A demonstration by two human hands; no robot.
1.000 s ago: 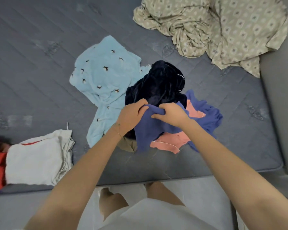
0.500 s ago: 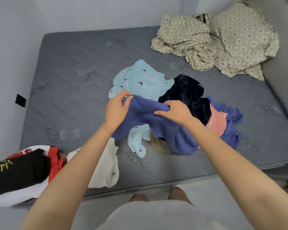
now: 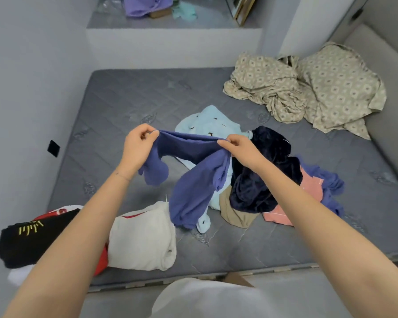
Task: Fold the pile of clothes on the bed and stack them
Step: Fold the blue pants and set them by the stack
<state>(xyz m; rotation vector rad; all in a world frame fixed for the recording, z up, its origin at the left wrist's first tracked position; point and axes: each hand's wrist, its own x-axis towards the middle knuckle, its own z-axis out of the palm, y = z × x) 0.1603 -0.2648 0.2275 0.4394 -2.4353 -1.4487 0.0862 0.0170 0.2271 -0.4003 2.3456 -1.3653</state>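
Note:
A blue-violet garment [image 3: 193,180] hangs in the air over the grey mattress [image 3: 124,106]. My left hand [image 3: 138,145] pinches one end of its top edge and my right hand [image 3: 239,149] pinches the other, with the edge stretched between them. Its lower part drapes down toward the pile. The pile lies under and right of it: a light blue patterned piece [image 3: 207,122], a dark navy fleece [image 3: 262,175], a tan piece [image 3: 234,214], a pink piece [image 3: 308,191] and more blue-violet cloth [image 3: 329,180]. Folded items sit at the near left: a cream one [image 3: 143,239], a black one [image 3: 39,239], some red.
A crumpled beige patterned sheet [image 3: 308,88] fills the far right corner of the mattress. Walls close in on the left and right. A ledge behind the bed carries purple and teal cloth [image 3: 147,5]. The mattress's near edge [image 3: 216,275] is just in front of my legs.
Both hands have lifted the blue-violet garment off the pile and moved apart, stretching its top edge. The view has tilted up, showing more of the bed and the folded items.

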